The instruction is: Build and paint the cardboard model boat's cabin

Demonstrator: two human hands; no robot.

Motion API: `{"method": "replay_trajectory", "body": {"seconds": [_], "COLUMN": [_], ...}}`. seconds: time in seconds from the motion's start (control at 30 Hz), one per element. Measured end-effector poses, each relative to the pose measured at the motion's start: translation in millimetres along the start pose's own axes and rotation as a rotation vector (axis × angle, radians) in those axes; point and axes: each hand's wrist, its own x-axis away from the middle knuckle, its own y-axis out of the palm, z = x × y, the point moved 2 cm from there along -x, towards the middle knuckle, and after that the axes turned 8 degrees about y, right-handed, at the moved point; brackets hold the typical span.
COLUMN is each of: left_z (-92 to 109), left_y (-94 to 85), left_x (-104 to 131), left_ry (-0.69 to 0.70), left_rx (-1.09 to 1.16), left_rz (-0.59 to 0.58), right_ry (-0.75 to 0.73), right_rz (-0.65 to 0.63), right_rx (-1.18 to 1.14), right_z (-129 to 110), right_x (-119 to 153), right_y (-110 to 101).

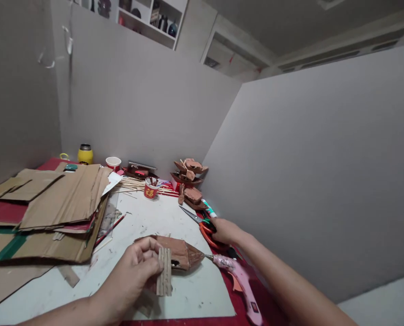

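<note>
My left hand point(134, 267) pinches a small piece of ridged corrugated cardboard point(164, 272) between thumb and fingers. Behind it, a brown model boat point(176, 250) lies on the white sheet, partly hidden by that hand. Farther right, my right hand point(224, 230) has its fingers closed around the orange handles of a pair of scissors point(207, 231), whose blades point to the back left. A pink glue gun point(238, 278) lies below my right forearm, its nozzle at the boat's right tip. My right fingertips are partly hidden.
Stacked cardboard sheets point(64, 194) cover the table's left side. At the back are a red paper cup point(151, 189), thin wooden sticks point(132, 183), a yellow jar point(85, 155) and several brown model boats point(191, 174). A grey partition point(310, 158) rises close on the right.
</note>
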Motion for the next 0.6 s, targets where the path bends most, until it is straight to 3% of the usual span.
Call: {"method": "replay_trajectory", "body": {"seconds": [0.27, 0.43, 0.6], "left_z": [3, 18, 36], "left_y": [-4.6, -3.3, 1.2], "left_x": [-3, -1, 6], "left_ry": [0.083, 0.137, 0.202], "left_rx": [-0.100, -0.094, -0.078], "left_rz": [0.011, 0.019, 0.044], "right_ry": [0.070, 0.020, -0.186], "right_rz": [0.121, 0.286, 0.378], "right_rx": [-0.046, -0.278, -0.564], "right_z": [31, 30, 10], "right_x": [12, 59, 120], "right_y": [-40, -48, -30]}}
